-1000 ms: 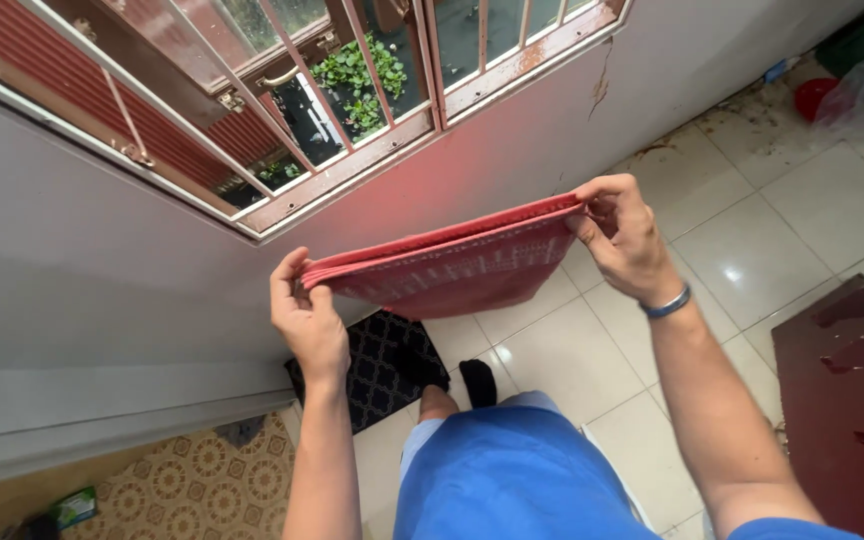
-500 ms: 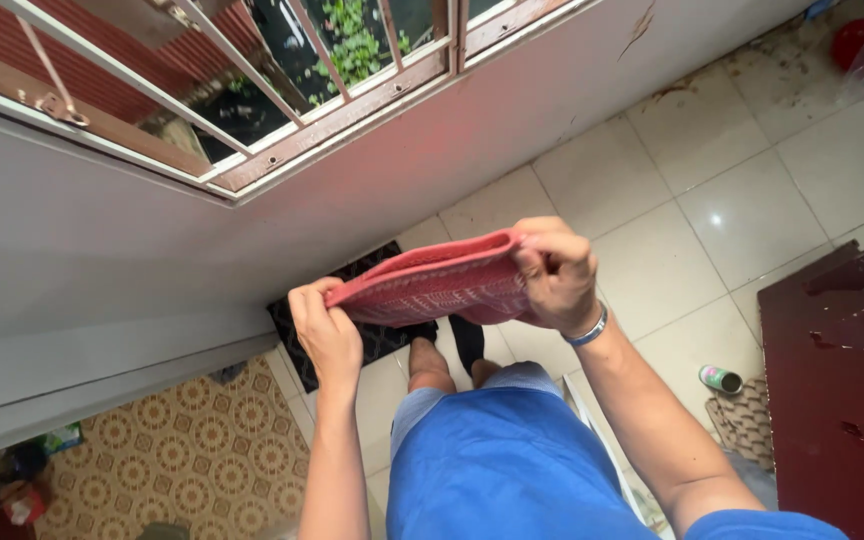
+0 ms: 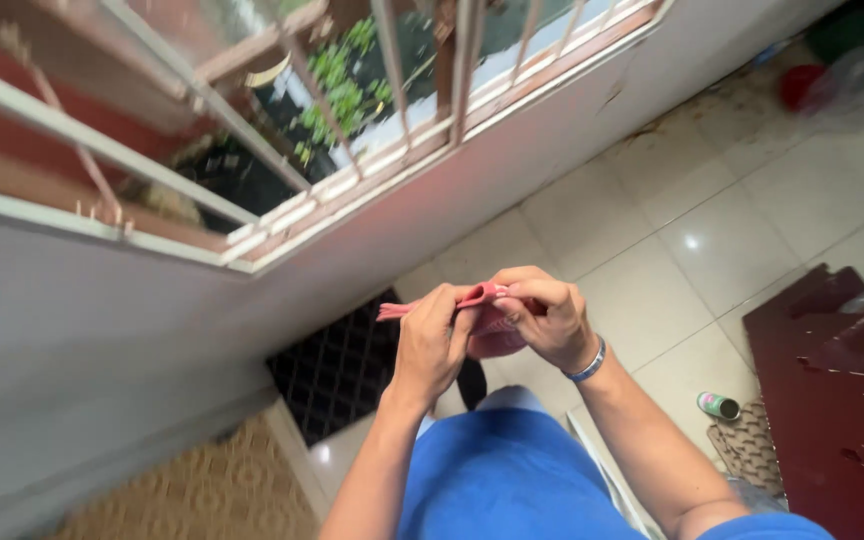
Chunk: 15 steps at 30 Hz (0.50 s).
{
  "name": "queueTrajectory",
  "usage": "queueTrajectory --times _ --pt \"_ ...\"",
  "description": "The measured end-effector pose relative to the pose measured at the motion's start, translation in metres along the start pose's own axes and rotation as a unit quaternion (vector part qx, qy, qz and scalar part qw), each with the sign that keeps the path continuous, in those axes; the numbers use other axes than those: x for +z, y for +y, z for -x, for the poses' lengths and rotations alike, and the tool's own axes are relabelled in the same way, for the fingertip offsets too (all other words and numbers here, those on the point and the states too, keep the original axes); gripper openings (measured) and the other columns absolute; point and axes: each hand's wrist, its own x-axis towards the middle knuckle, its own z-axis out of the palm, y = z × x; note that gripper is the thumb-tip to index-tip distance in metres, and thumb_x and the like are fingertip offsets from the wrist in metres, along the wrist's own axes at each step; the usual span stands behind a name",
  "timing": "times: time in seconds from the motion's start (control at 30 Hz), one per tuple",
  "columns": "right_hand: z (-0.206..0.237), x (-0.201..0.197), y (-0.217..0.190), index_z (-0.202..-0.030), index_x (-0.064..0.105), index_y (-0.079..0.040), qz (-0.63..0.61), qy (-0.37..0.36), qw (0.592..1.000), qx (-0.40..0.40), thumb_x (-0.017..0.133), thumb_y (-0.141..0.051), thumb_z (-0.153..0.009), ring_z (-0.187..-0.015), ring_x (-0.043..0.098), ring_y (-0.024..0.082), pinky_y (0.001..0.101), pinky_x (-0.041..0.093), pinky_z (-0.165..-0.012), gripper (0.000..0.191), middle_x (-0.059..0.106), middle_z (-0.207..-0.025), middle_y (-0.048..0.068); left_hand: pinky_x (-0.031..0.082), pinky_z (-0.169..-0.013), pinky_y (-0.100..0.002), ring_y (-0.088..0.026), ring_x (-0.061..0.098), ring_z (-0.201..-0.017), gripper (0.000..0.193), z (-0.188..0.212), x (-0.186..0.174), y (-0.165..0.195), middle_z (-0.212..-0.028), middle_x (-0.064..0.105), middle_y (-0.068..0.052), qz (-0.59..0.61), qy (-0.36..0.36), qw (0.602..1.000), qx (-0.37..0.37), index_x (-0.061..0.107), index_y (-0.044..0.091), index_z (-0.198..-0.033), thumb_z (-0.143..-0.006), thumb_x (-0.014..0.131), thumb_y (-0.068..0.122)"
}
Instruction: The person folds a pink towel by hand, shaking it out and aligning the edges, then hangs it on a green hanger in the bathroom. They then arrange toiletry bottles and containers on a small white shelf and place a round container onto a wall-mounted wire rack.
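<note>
A red cloth (image 3: 482, 305), folded down into a small bundle, is held in front of my chest above the tiled floor. My left hand (image 3: 430, 345) grips its left side, with a thin edge of cloth sticking out to the left. My right hand (image 3: 544, 315) closes over the top and right side of the bundle, and a blue band sits on that wrist. The two hands touch each other around the cloth, and most of the cloth is hidden behind the fingers.
A barred window (image 3: 352, 110) with green plants behind it runs along the grey wall. Below lie a black grid mat (image 3: 337, 370) and a patterned mat (image 3: 202, 495). A dark red wooden piece (image 3: 837, 400) and a small green can (image 3: 720, 405) sit at right.
The red cloth was stretched wide between my hands. My hands have come together and the cloth is now folded into a small bundle.
</note>
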Motion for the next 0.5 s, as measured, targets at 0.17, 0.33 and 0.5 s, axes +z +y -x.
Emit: queueTrajectory --times 0.17,0.33,0.5 --pt "-0.013 -0.036 -0.027 -0.122 0.045 -0.007 -0.008 0.128 0.991 0.038 0.066 -0.002 -0.102 -0.091 0.070 0.016 0.0264 0.061 -0.073 0.029 0.067 -0.113 0.020 0.054 -0.074 -0.041 -0.035 0.070 -0.086 0.017 -0.051 0.020 0.042 -0.098 0.071 -0.016 0.082 -0.034 0.989 0.120 0.063 0.004 -0.116 -0.100 0.059 0.010" --pt "-0.024 -0.045 -0.041 -0.128 0.044 -0.008 0.005 0.211 0.974 0.084 0.065 -0.010 -0.107 -0.095 0.068 0.014 0.0265 0.060 -0.077 0.029 0.067 -0.115 0.016 0.054 -0.062 -0.041 -0.033 0.068 -0.068 0.012 -0.114 0.017 0.055 -0.079 0.068 -0.014 0.105 -0.163 0.961 0.197 0.068 0.005 -0.102 -0.094 0.066 0.013" --pt "-0.032 -0.017 -0.066 -0.129 0.053 -0.007 0.121 0.280 0.939 0.158 0.082 -0.028 -0.092 -0.084 0.067 0.010 0.0276 0.057 -0.077 0.052 0.072 -0.096 0.005 0.053 -0.059 -0.038 -0.029 0.068 -0.064 0.010 -0.152 -0.030 0.075 -0.076 0.067 -0.013 0.122 -0.262 0.917 0.276 0.069 0.006 -0.097 -0.094 0.069 0.016"
